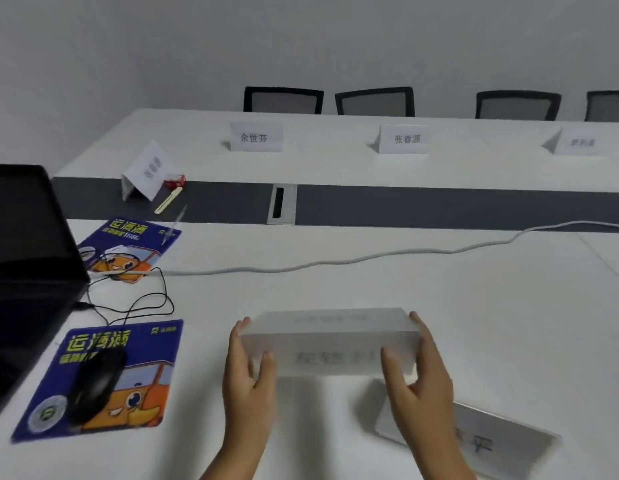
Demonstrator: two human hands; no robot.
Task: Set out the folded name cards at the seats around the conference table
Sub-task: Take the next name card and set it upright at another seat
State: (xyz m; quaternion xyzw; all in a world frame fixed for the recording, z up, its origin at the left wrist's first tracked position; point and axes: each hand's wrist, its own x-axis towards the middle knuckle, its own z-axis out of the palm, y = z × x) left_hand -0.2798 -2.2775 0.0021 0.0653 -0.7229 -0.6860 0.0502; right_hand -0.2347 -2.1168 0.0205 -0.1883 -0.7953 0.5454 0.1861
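The folded name card [330,341] stands tent-wise on the near part of the white conference table [439,306], held at both ends. The left hand [247,379] pinches its left end: thumb [266,367] on the near face, fingers [240,332] curled behind the far face. The right hand [420,379] pinches the right end the same way, thumb on the near face, fingers wrapped over the far edge. A second card [491,441] lies flat just beside the right wrist. Three upright cards [405,139] stand along the far edge before the mesh chairs [375,102]; a fourth [145,174] stands at the table's left end. At left are a laptop [24,271], a mouse [98,382] on a blue mouse pad [152,358], and a white cable [335,263] crossing the table.
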